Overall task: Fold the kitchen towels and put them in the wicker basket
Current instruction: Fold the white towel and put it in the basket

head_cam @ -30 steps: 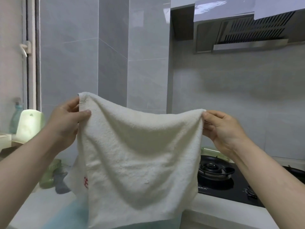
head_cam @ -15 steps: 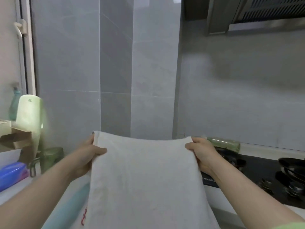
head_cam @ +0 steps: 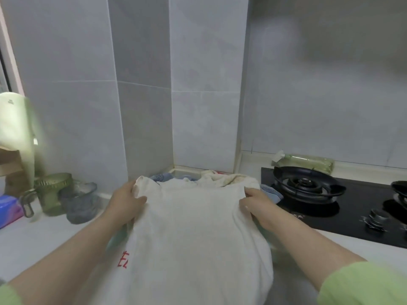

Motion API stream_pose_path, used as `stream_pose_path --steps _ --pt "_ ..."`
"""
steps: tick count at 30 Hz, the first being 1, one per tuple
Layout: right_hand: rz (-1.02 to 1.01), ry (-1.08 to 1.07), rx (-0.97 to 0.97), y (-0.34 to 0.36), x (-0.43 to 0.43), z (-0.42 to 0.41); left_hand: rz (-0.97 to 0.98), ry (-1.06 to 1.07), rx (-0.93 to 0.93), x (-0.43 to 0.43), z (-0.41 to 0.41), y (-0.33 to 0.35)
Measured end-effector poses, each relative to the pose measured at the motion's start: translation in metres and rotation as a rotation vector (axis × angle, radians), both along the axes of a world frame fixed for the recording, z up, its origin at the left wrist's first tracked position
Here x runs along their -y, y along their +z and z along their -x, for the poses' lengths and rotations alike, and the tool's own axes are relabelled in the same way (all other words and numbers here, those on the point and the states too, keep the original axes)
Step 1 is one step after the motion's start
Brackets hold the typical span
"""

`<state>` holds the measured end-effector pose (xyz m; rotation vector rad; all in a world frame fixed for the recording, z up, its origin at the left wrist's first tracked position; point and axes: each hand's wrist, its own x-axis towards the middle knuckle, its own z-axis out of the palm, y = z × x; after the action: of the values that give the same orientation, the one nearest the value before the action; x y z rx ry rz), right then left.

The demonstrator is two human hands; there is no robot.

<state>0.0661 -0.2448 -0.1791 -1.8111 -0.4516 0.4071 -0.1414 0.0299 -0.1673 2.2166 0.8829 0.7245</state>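
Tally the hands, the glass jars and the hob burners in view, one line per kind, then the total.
Hands: 2, left hand and right hand, both gripping the white towel.
Glass jars: 2, green jar, grey jar.
Hob burners: 2, whole burner, cut-off burner at the right edge.
Total: 6.

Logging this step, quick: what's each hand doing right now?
Left hand: grips the white towel at its left corner.
Right hand: grips its right corner.
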Motion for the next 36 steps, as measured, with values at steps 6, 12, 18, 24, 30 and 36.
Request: stream_pose_path --steps 6,12,18,24,30,36 --pt "0.158 -0.094 0.160 -0.021 0.055 0.040 -0.149 -0.006 -0.290 0.048 0.067 0.001" --pt "0.172 -0.211 0.286 -0.053 0.088 0.078 -0.105 -0.002 -0.440 0.099 0.123 -0.019" --pt "0.210 -0.085 0.019 -0.070 0.104 0.098 -0.103 -0.005 -0.518 0.112 0.138 -0.025" --pt "0.019 -0.051 -0.054 -0.070 0.111 0.105 -0.087 0.010 -0.564 0.108 0.137 -0.030" --pt "-0.157 -0.071 -0.192 -0.051 0.124 0.111 -0.010 0.002 -0.541 0.106 0.136 -0.030" --pt "-0.214 -0.051 -0.204 -0.035 0.124 0.118 -0.144 0.017 -0.566 0.122 0.141 -0.030"
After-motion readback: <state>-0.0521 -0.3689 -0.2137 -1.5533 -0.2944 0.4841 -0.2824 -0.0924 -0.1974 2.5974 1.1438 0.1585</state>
